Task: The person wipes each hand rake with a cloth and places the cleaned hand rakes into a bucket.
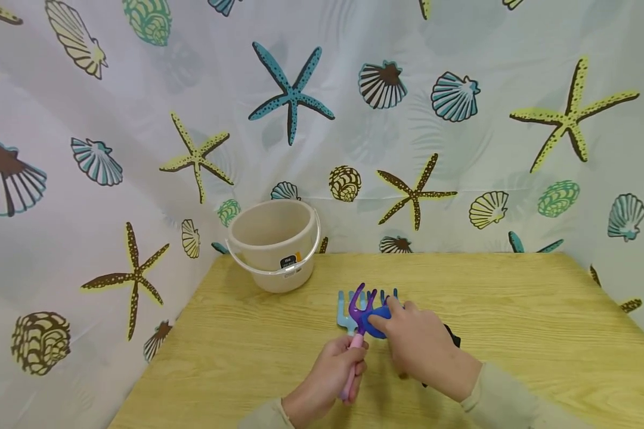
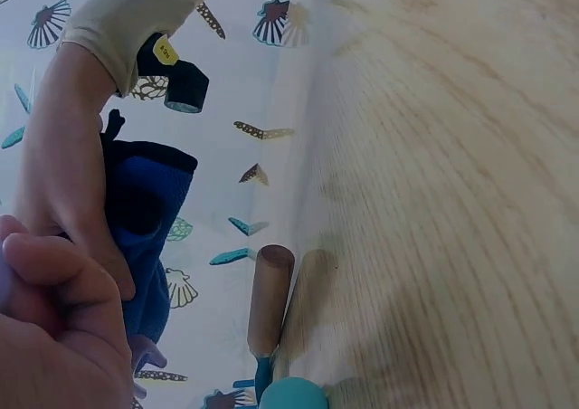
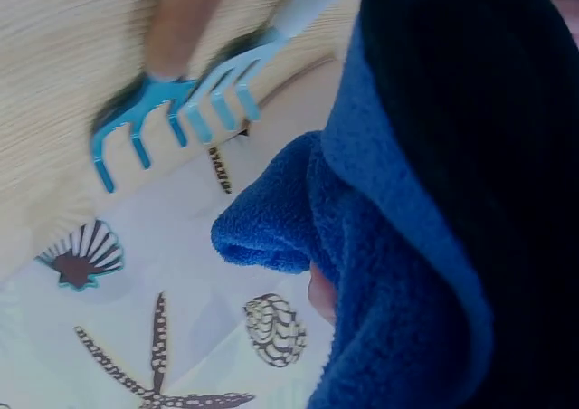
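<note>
My left hand [image 1: 328, 370] grips the pink handle [image 1: 352, 372] of a small hand rake with purple tines [image 1: 358, 316], held upright above the table. My right hand [image 1: 421, 344] holds a blue cloth [image 1: 374, 326] against the purple tines and hides part of them. In the right wrist view the cloth [image 3: 389, 273] is fluffy, folded over and dark-edged. Behind the hands lie a light blue hand rake [image 3: 237, 79] and a teal hand rake [image 3: 149, 106] with a brown handle [image 2: 271, 300]. The left wrist view shows my curled left fingers [image 2: 63, 278].
A beige bucket [image 1: 273, 262] with a clear handle stands at the table's back left. The wooden table [image 1: 515, 322] meets a white curtain [image 1: 354, 143] printed with shells and starfish at its back and sides. A teal rounded end [image 2: 294, 395] shows low in the left wrist view.
</note>
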The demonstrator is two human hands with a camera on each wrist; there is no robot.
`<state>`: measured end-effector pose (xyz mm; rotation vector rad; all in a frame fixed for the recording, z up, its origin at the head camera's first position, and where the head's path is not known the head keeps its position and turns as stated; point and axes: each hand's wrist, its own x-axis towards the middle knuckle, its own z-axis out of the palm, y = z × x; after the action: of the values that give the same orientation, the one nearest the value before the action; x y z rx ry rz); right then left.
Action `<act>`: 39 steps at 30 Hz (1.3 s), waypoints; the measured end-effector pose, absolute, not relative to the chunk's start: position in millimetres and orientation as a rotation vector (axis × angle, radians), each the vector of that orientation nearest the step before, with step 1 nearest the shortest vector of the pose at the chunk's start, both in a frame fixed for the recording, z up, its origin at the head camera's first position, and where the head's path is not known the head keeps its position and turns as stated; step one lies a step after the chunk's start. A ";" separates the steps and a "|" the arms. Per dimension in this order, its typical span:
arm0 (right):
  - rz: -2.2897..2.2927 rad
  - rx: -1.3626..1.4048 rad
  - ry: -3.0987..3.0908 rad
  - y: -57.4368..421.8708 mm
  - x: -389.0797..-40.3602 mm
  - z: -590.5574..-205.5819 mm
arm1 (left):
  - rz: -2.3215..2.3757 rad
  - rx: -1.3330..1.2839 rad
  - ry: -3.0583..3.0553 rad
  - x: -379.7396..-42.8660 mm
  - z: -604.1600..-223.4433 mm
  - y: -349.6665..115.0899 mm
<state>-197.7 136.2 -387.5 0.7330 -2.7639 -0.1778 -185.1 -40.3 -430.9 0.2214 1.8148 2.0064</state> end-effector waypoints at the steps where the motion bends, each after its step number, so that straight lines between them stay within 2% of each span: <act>1: -0.175 0.719 -2.773 137.7 -198.6 -388.0 | 2.009 0.227 1.810 -185.4 -430.9 -40.1; 15: -0.227 0.685 -2.621 158.1 -213.3 -403.2 | 1.973 0.218 1.808 -180.0 -430.2 -41.5; 25: -0.336 0.661 -2.440 160.8 -213.8 -399.8 | 1.985 0.255 1.826 -179.2 -428.7 -42.5; 39: -0.070 0.718 -2.781 147.1 -195.4 -383.4 | 1.971 0.260 1.863 -178.9 -427.2 -42.3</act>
<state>-195.4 147.1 -383.4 0.7180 -2.7805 -0.0702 -178.9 -42.3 -427.2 0.2603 1.8633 1.9712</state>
